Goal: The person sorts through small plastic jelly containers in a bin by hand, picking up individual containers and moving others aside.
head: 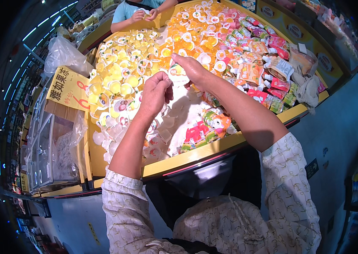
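Note:
Both my hands are raised over a yellow-edged display bin (195, 155) filled with jelly cups. My right hand (193, 71) holds a jelly cup (178, 75) with a printed white lid, the thumb pointing up along its edge. Close by on its left is my left hand (158, 90), its fingers curled in; whether it pinches part of the cup or anything else is hidden. Yellow jelly cups (115, 87) lie to the left of my hands, orange jelly cups (195, 30) beyond them. Spouted jelly pouches (250, 74) are heaped on the right.
Across the bin, another person's hands (145, 15) hold a small item. A yellow price sign (69, 89) stands at the left above clear plastic bins (44, 152). A grey cloth (307, 90) lies on the right edge. More pouches (207, 128) lie by the near edge.

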A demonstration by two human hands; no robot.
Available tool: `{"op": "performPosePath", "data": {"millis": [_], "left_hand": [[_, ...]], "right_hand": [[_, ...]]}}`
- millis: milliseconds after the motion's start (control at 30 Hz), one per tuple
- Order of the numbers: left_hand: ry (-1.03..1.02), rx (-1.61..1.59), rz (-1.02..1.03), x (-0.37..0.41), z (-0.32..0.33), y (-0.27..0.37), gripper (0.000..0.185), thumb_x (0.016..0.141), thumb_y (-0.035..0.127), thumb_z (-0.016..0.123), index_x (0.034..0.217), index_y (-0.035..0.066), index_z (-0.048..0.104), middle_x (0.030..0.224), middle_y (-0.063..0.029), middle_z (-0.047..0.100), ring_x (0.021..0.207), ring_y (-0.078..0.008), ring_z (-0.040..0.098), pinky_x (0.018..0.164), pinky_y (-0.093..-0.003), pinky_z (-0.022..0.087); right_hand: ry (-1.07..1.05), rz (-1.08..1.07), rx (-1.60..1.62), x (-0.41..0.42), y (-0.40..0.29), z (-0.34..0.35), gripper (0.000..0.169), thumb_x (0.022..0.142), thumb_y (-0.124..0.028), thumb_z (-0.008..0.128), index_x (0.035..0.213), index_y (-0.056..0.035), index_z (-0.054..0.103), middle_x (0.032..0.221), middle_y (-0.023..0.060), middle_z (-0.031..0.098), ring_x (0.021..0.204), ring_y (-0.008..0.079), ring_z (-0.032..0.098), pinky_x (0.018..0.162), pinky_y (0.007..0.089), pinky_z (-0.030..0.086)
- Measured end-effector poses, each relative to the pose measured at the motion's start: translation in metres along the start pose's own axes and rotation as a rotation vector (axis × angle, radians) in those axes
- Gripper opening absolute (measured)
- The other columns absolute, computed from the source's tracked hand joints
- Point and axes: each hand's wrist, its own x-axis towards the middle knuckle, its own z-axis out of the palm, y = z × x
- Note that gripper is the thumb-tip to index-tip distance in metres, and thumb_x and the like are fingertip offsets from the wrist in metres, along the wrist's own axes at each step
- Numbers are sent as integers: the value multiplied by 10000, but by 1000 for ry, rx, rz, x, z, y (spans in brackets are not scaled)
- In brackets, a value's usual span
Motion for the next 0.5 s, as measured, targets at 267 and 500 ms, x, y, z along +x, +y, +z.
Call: {"op": "performPosePath", "data": {"millis": [267,500], "left_hand": [[-15,-155,-75,0,3,-3,161,949,175,446,803,109,455,630,-25,524,502,-113,518,435,-231,364],[-17,-118,-5,-1,5,-4,212,985,222,447,805,109,455,626,-9,505,502,-101,496,438,-226,352]], "right_hand": [[-48,1,-5,2,3,0,527,959,-523,429,1080,-24,544,671,25,535,495,120,497,352,274,346],[-32,-10,-3,0,-1,1,509,954,-528,435,994,-37,560,708,39,531,542,137,502,371,293,355]]}}
